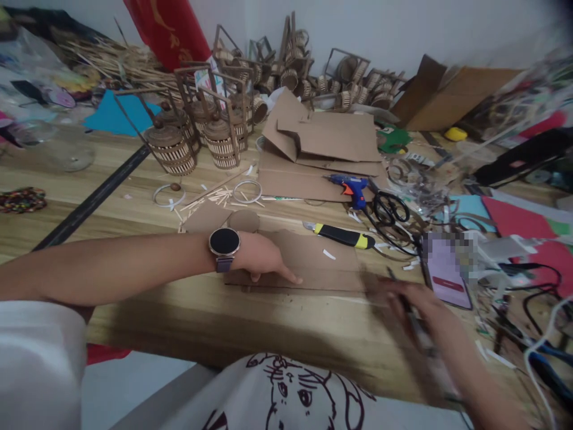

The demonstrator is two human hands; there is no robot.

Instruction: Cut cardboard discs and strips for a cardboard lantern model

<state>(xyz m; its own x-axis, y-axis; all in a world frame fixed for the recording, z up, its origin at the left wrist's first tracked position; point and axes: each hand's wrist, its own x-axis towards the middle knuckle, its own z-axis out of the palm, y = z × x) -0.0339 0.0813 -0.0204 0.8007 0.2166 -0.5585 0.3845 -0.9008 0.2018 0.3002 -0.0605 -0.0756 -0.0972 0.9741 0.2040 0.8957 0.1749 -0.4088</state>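
Note:
My left hand (262, 258), with a round black watch on the wrist, lies flat on a brown cardboard sheet (313, 257) on the wooden table, fingers stretched out to the right. My right hand (414, 301) is smeared by motion at the sheet's right end; it grips a thin dark pen-like tool (409, 313) that points up and left. A small cardboard disc (244, 220) lies just beyond my left hand.
A yellow-black utility knife (342, 235), a blue glue gun (351, 188), black scissors (390, 209) and a phone (445, 278) lie right of centre. Folded cardboard (322, 140), woven bamboo lanterns (197, 140), wire rings and cables crowd the back and right. A black strip (89, 203) crosses the left.

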